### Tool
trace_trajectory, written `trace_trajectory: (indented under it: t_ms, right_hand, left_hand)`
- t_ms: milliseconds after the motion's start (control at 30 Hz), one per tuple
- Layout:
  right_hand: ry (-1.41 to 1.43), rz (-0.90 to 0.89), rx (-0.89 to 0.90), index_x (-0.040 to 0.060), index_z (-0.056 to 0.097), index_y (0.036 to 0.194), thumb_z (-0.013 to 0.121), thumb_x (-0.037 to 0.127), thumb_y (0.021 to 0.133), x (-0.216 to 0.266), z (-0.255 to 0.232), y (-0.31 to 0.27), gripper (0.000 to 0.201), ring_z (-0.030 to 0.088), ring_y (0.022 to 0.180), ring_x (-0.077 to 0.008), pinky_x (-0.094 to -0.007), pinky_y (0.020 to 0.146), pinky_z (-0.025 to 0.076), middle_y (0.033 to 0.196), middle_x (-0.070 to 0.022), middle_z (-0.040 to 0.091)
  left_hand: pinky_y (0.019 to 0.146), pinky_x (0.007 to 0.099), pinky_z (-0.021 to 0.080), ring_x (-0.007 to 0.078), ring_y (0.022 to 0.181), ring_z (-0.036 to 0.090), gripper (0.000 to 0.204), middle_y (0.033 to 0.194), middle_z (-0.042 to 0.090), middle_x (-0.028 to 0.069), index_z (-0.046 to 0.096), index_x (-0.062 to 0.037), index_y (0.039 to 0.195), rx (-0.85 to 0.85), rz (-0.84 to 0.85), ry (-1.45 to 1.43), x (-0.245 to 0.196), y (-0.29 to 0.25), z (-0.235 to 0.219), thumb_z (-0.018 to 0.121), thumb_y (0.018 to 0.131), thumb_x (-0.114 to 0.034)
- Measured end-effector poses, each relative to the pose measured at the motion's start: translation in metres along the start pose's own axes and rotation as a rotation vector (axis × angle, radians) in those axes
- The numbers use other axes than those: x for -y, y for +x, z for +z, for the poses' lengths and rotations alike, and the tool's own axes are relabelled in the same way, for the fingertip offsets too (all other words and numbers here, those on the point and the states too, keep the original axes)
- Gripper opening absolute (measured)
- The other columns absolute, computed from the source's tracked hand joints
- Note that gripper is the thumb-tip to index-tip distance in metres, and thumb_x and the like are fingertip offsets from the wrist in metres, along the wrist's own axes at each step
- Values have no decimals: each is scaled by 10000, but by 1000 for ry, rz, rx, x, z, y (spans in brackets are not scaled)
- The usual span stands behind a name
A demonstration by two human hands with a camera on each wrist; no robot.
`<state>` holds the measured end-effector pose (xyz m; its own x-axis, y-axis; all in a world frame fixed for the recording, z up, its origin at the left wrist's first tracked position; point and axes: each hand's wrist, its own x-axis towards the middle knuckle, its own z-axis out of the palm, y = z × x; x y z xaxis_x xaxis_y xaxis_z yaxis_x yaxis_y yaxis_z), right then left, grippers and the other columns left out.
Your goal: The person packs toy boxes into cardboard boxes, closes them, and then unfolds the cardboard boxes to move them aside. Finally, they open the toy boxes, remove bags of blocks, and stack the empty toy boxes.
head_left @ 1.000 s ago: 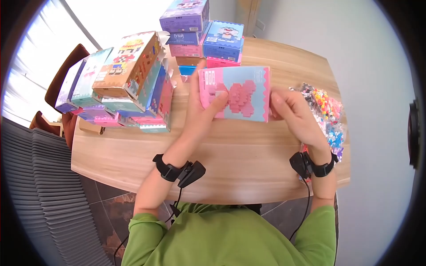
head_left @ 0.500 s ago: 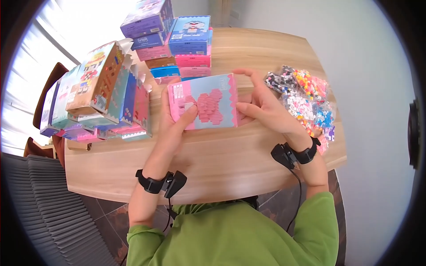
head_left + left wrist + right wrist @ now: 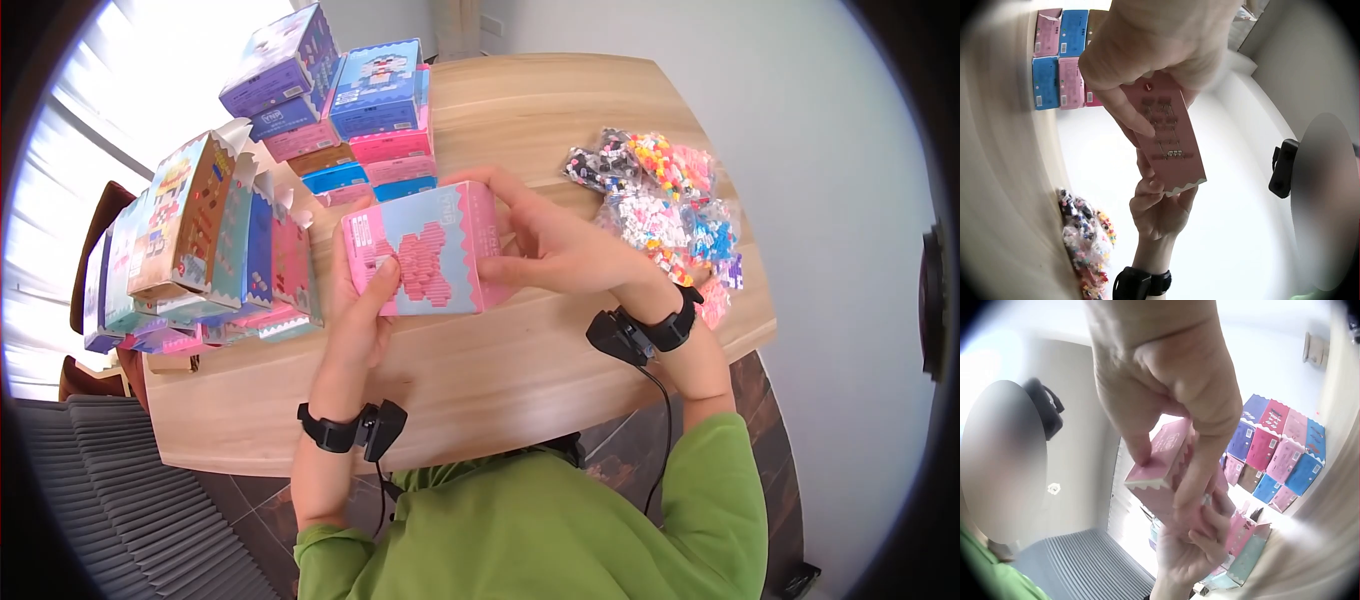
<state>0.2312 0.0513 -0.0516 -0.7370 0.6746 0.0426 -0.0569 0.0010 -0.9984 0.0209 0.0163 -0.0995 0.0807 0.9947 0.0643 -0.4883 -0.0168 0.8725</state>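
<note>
A pink and light-blue box (image 3: 425,250) with a pink brick figure printed on it is held above the table between both hands. The left hand (image 3: 362,305) grips its left end, thumb across the printed face. At the right end, the right hand (image 3: 560,245) pinches the box, thumb on the near edge and fingers at the far edge. In the left wrist view the box's pink side (image 3: 1169,137) shows, the left hand's fingers lying along it. The right wrist view shows the right hand (image 3: 1172,394) spanning the scalloped pink end (image 3: 1163,450).
Stacked boxes (image 3: 375,90) stand at the table's back left. A pile of opened boxes (image 3: 185,220) with torn flaps is at the left edge. Bags of colourful small bricks (image 3: 655,215) lie on the right side of the wooden table (image 3: 540,110).
The head view has shifted, with the scene turning in it. The right hand has moved from beside the box's right end to a pinch across it; the left hand keeps its grip.
</note>
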Motion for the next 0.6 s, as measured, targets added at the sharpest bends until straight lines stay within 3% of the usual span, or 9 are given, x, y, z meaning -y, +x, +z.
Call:
trace_trajectory:
  t_ms: [67,167,233,333,433,533,600]
  right_hand:
    - [0,6,-43,94,187,1359,486,15,853,1,3,-2,593,539,1030,-180,-304,804,499,1186,-115,494]
    - [50,6,-133,68,245,1324,523,32,842,0,9,-5,557,556,1007,-192,-307,780,509,1161,-116,515]
    - [47,-68,-179,33,306,1269,572,75,829,3,18,-9,516,593,953,-208,-313,731,531,1084,-133,560]
    - [-505,-204,-223,15,355,1228,581,70,806,12,16,-13,482,614,908,-238,-321,730,533,1038,-165,579]
    - [-832,-195,-262,21,322,1243,565,52,796,15,15,-15,509,626,867,-259,-341,708,539,1012,-180,579]
    - [-660,38,-329,68,302,1303,554,32,778,22,19,-14,584,636,814,-248,-305,666,510,1006,-126,612]
    - [-366,-5,-400,67,293,1303,557,29,777,13,1,-9,591,636,748,-248,-302,623,500,1011,-145,606]
  left_hand:
    - [894,298,429,168,1080,490,689,1223,441,80,212,-98,1359,-61,124,69,5,-2,1,632,814,-130]
    - [887,304,437,171,1080,491,826,1241,418,77,169,-87,1373,-4,389,244,8,2,-7,709,755,-177]
    - [889,310,435,172,1084,487,909,1243,410,74,136,-79,1381,18,340,314,1,0,-6,745,717,-196]
    - [892,310,434,171,1085,484,957,1235,411,74,116,-70,1386,90,303,365,-2,0,-10,765,693,-194]
    - [893,306,434,171,1081,488,933,1225,417,79,135,-64,1382,104,314,366,-2,-1,-4,758,700,-190]
    - [891,304,436,170,1073,491,824,1211,428,82,192,-58,1361,54,278,413,0,-1,-3,719,740,-183]
    - [890,303,434,169,1069,491,729,1201,437,82,235,-54,1339,-21,162,366,5,0,-8,683,776,-175]
